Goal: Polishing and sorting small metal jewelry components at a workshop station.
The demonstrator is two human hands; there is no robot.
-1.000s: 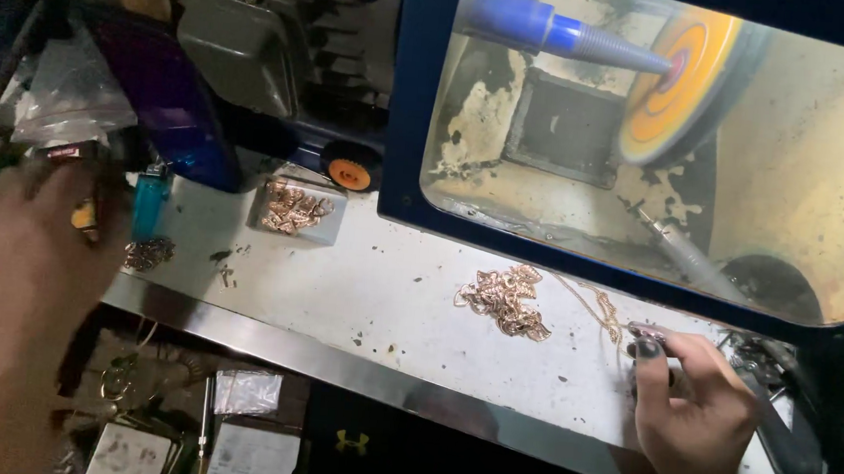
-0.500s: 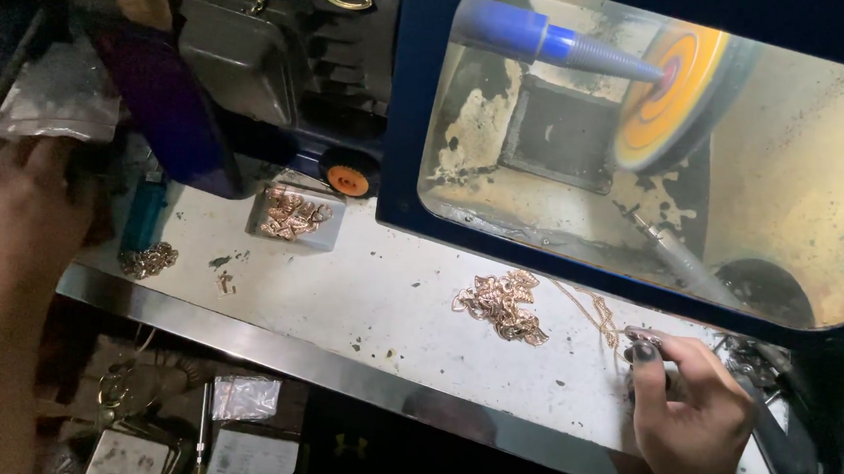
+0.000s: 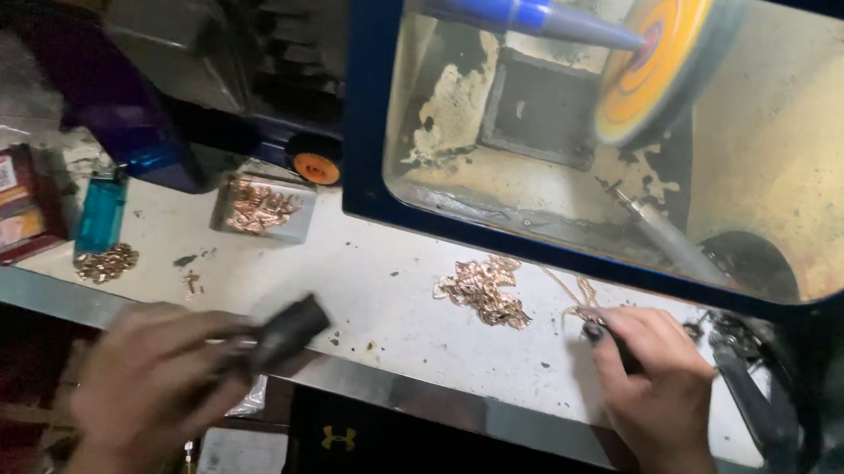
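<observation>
The right hand [image 3: 657, 381] pinches a thin copper-coloured chain [image 3: 577, 301] between thumb and fingertips, the fingers closed on it at the near edge of the white bench top [image 3: 378, 284]. The chain trails from the pinch toward a loose heap of chains [image 3: 481, 290] lying just beside it — one heap, links tangled, too fine to count. The left hand [image 3: 144, 386] is blurred; it is clenched around a dark, stubby tool [image 3: 284, 332] held over the bench's metal front rim [image 3: 410, 392].

Farther out from the left hand lie a small clear tray of copper bits [image 3: 262, 206], one little pile of links [image 3: 106, 262], a turquoise lighter [image 3: 102, 214] and a red packet [image 3: 6, 196]. Beyond the right hand, inside the blue-framed hood [image 3: 367, 112], sits one orange-and-yellow polishing wheel [image 3: 652, 60]. Judging by this, one chain is in hand and away from the wheel, while the heap appears to wait — most of the work seems left.
</observation>
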